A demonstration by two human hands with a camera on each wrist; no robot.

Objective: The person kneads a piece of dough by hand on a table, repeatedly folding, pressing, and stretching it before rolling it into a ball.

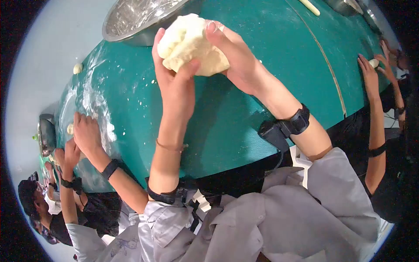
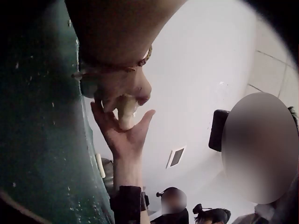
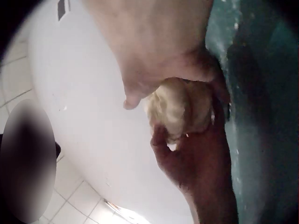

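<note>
A large pale lump of dough (image 1: 196, 48), folded and creased on its surface, is held up over the green table between both hands. My left hand (image 1: 178, 89) grips its near left side, the thumb pressed on the face of the dough and the fingers round its left edge. From the right, my right hand (image 1: 241, 59) holds it with the thumb near the top and the other fingers hidden behind. In the right wrist view the dough (image 3: 180, 107) shows a rounded fold between the two hands. Only part of the dough (image 2: 125, 112) appears in the left wrist view.
A floury metal bowl (image 1: 131, 37) stands just behind the dough. White flour (image 1: 98, 105) and crumbs streak the green table (image 1: 231, 135). Small dough pieces (image 1: 77, 68) lie at the left. Other people's hands (image 1: 87, 133) work at both sides. A pale rod (image 1: 310, 7) lies at the far edge.
</note>
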